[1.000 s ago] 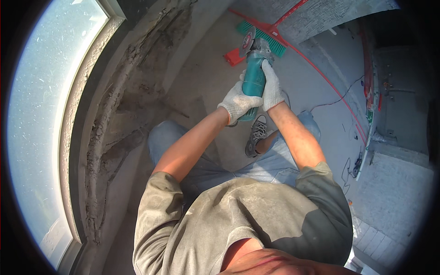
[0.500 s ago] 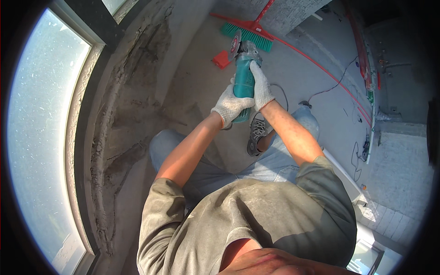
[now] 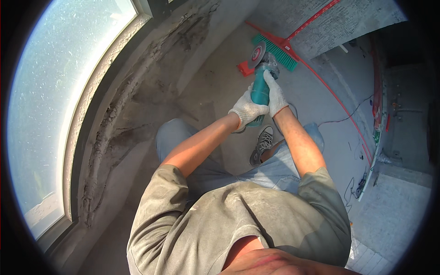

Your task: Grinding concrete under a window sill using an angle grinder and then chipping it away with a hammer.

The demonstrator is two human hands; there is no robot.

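Both of my hands, in white knit gloves, grip a teal angle grinder [image 3: 260, 90] held out in front of me. My left hand [image 3: 248, 109] is wrapped round the rear of its body, and my right hand [image 3: 277, 97] closes on its right side, nearer the head. At the far end sits a round cutting disc [image 3: 258, 54] with a red-and-white centre, standing on edge to the left of the metal gear head [image 3: 271, 65]. Whether the disc spins, I cannot tell. A cord runs from behind the grip.
Beyond the grinder lies a red broom head with green bristles [image 3: 279, 49], beside a small red piece [image 3: 245, 68]. To the left, a rough, gouged wall [image 3: 120, 110] runs below a bright window [image 3: 59, 101]. A red line [image 3: 330, 91] and thin cable cross the floor at right.
The view has turned, so the broom, grinder and window sit further right or tilted. Both hands keep their grip on the angle grinder, and its disc now shows more face-on.
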